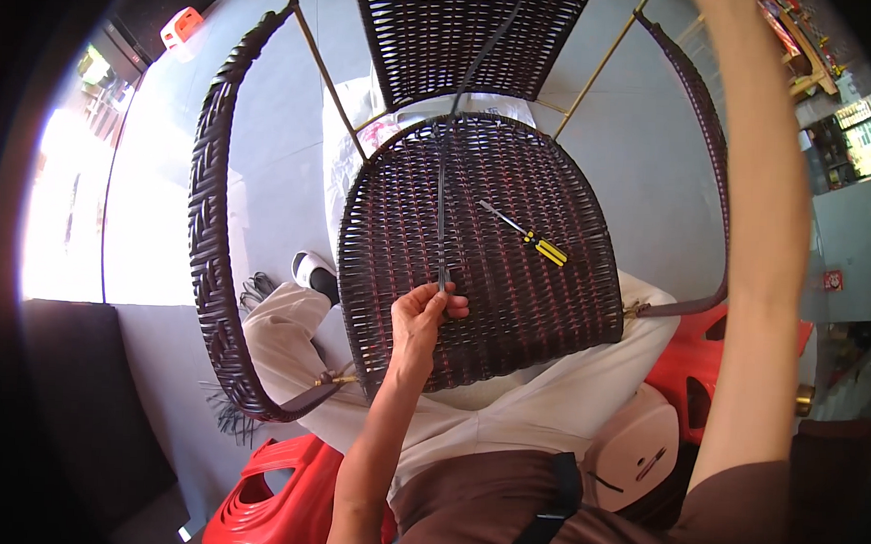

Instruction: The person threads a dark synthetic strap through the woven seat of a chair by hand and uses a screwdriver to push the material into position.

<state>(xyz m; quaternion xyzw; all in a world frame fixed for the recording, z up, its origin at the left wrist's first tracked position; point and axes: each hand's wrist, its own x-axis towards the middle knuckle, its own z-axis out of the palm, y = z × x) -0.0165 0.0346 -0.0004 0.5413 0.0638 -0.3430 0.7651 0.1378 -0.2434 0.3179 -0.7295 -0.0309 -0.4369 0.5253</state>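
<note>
In the head view, the dark brown wicker armchair [520,318] rests against the person's lap. The left hand [421,315] pinches thumb and fingers together on a dark weaving strip [442,205], which runs up over the seat and backrest [415,41]. The right forearm [765,226] rises past the upper edge; its hand's grip cannot be told. A loose pinch could let the strip slip or twist; tilting the chair could send the yellow-and-black screwdriver [530,237] sliding off the seat.

A long, thin dark strip [442,205] stretches over the seat and backrest of the brown woven chair [511,303].
</note>
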